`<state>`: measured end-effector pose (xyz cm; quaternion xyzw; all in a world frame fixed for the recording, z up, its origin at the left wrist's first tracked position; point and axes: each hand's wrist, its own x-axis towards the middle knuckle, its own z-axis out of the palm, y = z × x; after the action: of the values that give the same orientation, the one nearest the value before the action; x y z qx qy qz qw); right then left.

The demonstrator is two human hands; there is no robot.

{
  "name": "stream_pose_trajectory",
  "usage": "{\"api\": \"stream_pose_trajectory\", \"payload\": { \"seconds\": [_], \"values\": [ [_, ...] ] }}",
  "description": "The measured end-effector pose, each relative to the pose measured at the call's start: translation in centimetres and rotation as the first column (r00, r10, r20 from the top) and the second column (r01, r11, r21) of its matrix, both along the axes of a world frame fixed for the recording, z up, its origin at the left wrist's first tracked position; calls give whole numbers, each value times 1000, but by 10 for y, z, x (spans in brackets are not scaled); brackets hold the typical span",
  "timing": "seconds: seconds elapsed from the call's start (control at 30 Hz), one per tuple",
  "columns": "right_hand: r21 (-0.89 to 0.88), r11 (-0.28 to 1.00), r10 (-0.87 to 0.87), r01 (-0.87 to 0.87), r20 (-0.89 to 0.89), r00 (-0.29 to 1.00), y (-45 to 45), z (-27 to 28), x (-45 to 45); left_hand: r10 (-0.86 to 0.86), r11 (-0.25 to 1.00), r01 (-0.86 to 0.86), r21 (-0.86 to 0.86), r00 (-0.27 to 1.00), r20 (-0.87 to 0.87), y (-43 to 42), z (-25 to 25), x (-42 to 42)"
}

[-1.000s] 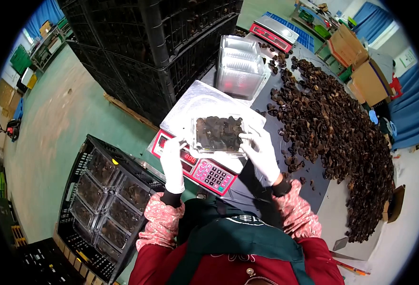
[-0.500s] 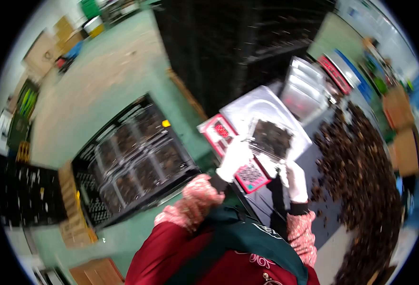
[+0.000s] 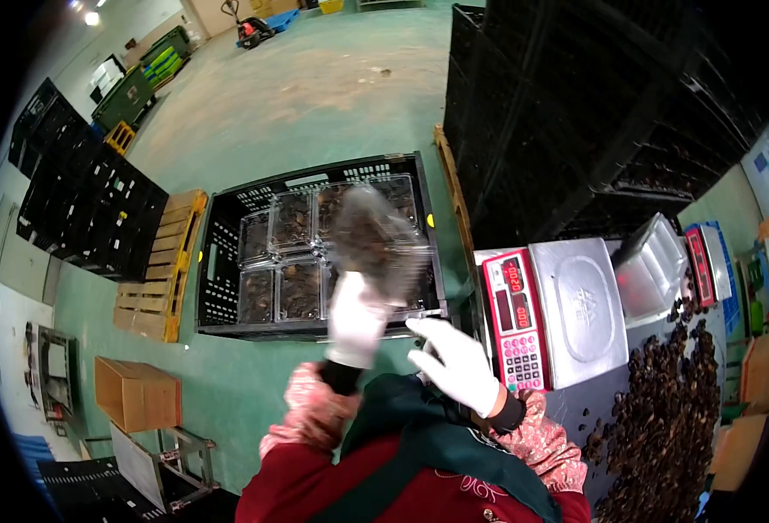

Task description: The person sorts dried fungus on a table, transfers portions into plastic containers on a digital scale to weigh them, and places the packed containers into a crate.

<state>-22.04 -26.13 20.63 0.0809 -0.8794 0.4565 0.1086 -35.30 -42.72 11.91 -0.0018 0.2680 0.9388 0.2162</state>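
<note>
My left hand [image 3: 356, 318], in a white glove, grips a clear plastic box [image 3: 376, 240] of dark brown pieces. Motion blurs the box as it hangs over a black crate [image 3: 208, 296]. Several similar filled boxes [image 3: 299, 288] sit in rows inside that crate; the held one hides part of them. Beside the crate's near right corner is my right hand [image 3: 456, 362], also gloved, its fingers apart and nothing in them. To its right stands a red and white scale [image 3: 513, 305] with a bare metal pan [image 3: 581, 309] and lit red digits.
A heap of loose dark pieces [image 3: 663, 401] covers the table at right. Stacked clear boxes [image 3: 653, 266] and a second scale [image 3: 700, 266] are behind it. Tall black crates [image 3: 576, 122] rise beyond the scale. Left are a wooden pallet [image 3: 171, 261] and a cardboard box [image 3: 138, 394].
The filled box has left the scale pan and moved left over the crate in my left hand. My right hand has come off it and moved left. The view has turned left.
</note>
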Motion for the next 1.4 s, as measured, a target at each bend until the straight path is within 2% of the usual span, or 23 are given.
{"api": "stream_pose_trajectory", "payload": {
  "seconds": [0.07,0.1,0.13,0.17,0.2,0.27,0.37,0.4,0.47,0.57,0.6,0.63,0.67,0.7,0.73,0.77,0.87,0.97,1.03,1.13,1.2,1.3,1.4],
  "values": [
    [102,989,108,-103,-45,993,5,-19,-2,234,918,-247,-310,969,-80,-83,-9,-45],
    [59,992,103,-110,112,988,9,-29,1,241,709,-392,-586,916,-321,-115,8,-69],
    [-41,997,80,-69,419,904,14,-27,3,311,654,-416,-632,909,-277,-157,11,-93],
    [-67,998,41,-14,421,906,21,-43,7,394,247,-517,-819,826,-403,-227,-38,-139],
    [-92,995,-1,44,426,905,30,-61,11,276,165,-401,-901,896,-349,-275,-39,-167],
    [-328,926,20,185,533,846,41,-76,16,217,-93,-446,-890,864,-455,-332,-61,-221],
    [-407,869,68,282,662,746,46,-70,15,-42,-248,-344,-906,938,-345,-358,-94,-293],
    [-395,870,56,295,674,737,47,-66,16,-37,-89,-355,-931,935,-353,-355,-105,-311],
    [-374,868,7,327,667,745,46,-63,20,-161,-157,-510,-846,858,-487,-344,-109,-341],
    [-313,874,-123,373,599,791,47,-62,45,-519,-666,-528,-527,835,-180,-312,-103,-361],
    [-313,861,-164,400,575,802,49,-57,57,-329,-776,-273,-568,944,-4,-250,-42,-340],
    [-349,802,-186,485,626,758,49,-47,69,-612,-677,-637,-369,766,-199,-237,-23,-346],
    [-321,810,-221,491,608,763,51,-43,81,-565,-562,-823,-83,455,-688,-239,-32,-369],
    [-295,804,-284,516,573,769,52,-50,93,-417,-622,-768,-152,489,-766,-192,1,-363],
    [-270,795,-342,544,540,769,53,-57,101,-357,-221,-952,-213,282,-891,-166,4,-410],
    [-310,731,-389,608,542,745,45,-55,108,-265,-41,-930,-364,362,-894,-70,43,-345],
    [-304,592,-530,746,551,645,42,-71,128,-481,552,-525,-647,434,-762,141,95,-226],
    [-280,449,-735,849,425,529,44,-99,156,-703,709,-11,-705,68,-708,316,87,-97],
    [-233,328,-859,916,329,391,28,-111,179,-395,904,-3,-428,-391,-831,409,74,-30],
    [-180,119,-919,976,353,177,6,-105,204,-154,988,-90,-125,-605,-781,519,50,35],
    [-217,44,-927,975,355,121,-13,-93,228,-496,850,-154,-503,-553,-669,563,33,50],
    [-104,-181,-879,978,463,-113,-32,-102,260,-533,805,-42,-592,-489,-691,606,-1,46],
    [-169,-280,-835,945,529,-153,-51,-111,284,-581,763,-17,-646,-455,-675,598,7,49]
  ]
}}
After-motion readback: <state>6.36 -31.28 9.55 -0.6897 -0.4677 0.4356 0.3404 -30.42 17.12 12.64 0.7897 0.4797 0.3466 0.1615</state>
